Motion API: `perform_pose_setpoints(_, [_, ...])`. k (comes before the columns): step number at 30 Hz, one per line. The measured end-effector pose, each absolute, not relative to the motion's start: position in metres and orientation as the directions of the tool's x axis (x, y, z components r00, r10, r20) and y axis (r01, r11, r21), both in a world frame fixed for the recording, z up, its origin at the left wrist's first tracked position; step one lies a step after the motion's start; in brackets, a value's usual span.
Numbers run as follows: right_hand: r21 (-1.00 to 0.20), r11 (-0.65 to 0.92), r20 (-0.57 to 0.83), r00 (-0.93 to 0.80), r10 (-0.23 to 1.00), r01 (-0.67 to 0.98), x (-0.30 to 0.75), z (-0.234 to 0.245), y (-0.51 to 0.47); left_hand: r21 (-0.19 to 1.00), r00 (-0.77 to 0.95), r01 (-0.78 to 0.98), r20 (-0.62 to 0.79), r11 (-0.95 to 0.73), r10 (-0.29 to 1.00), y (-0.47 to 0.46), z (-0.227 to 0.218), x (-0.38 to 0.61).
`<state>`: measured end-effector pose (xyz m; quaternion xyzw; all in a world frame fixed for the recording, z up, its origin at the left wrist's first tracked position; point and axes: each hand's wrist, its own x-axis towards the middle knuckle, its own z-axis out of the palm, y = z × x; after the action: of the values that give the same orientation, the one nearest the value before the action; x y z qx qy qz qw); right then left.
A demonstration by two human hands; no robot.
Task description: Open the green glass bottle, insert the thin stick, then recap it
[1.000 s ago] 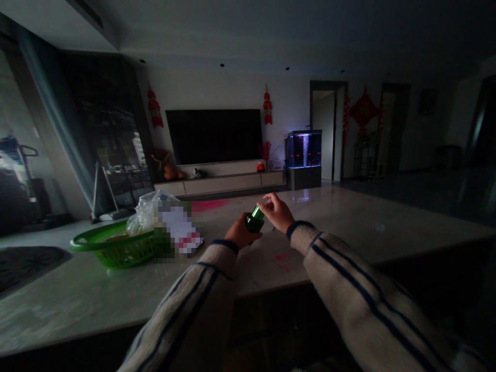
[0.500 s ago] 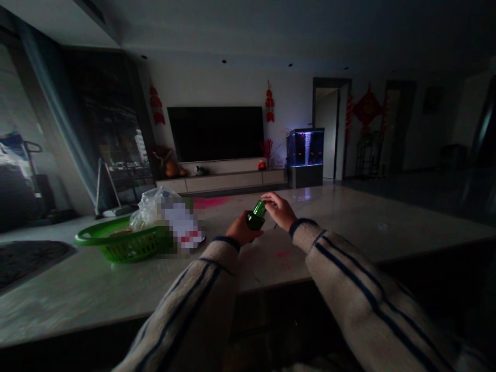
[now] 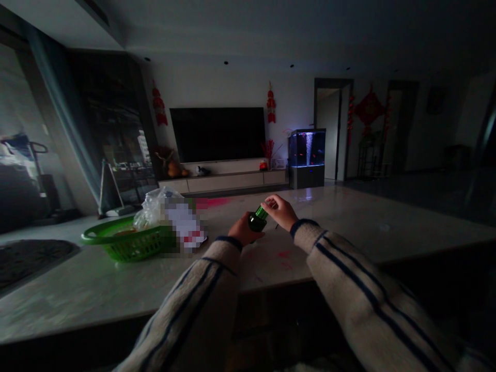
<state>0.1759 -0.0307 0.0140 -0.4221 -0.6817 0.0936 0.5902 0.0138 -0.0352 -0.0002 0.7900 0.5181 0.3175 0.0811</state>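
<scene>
My left hand (image 3: 241, 229) is wrapped round a small dark green glass bottle (image 3: 257, 222), which tilts to the right above the table. Its narrower, shiny green top (image 3: 261, 211) points up toward my right hand (image 3: 282, 211). The curled fingers of that hand close on the end of this top, hiding its tip. Whatever the bottle contains cannot be made out in the dim light.
Left on the stone-topped table (image 3: 349, 222) stands a green plastic basket (image 3: 135, 245) with a clear plastic bag (image 3: 153, 206). A partly blurred white packet (image 3: 184, 225) leans beside it. Pink stains (image 3: 284, 254) mark the tabletop. Beyond stand a television (image 3: 219, 134) and a lit aquarium (image 3: 309, 150).
My right fingers have moved down and curled onto the bottle's green top, covering more of it. My left hand keeps its hold. The view has shifted slightly.
</scene>
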Motion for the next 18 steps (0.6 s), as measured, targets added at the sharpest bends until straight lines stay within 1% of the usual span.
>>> perform_pose_setpoints(6, [-0.623, 0.64, 0.721, 0.012, 0.693, 0.45, 0.1751, 0.0133, -0.0307, 0.434, 0.271, 0.78, 0.413, -0.45, 0.869, -0.0348, -0.0011, 0.0137])
perform_pose_setpoints(13, [-0.636, 0.638, 0.715, 0.021, 0.699, 0.435, 0.174, 0.0171, -0.0381, 0.417, 0.283, 0.781, 0.428, -0.465, 0.858, -0.0337, -0.0014, 0.0137])
perform_pose_setpoints(18, [-0.626, 0.676, 0.734, 0.003, 0.679, 0.389, 0.1747, 0.0166, -0.0365, 0.447, 0.258, 0.773, 0.426, -0.45, 0.867, -0.0323, -0.0024, 0.0136])
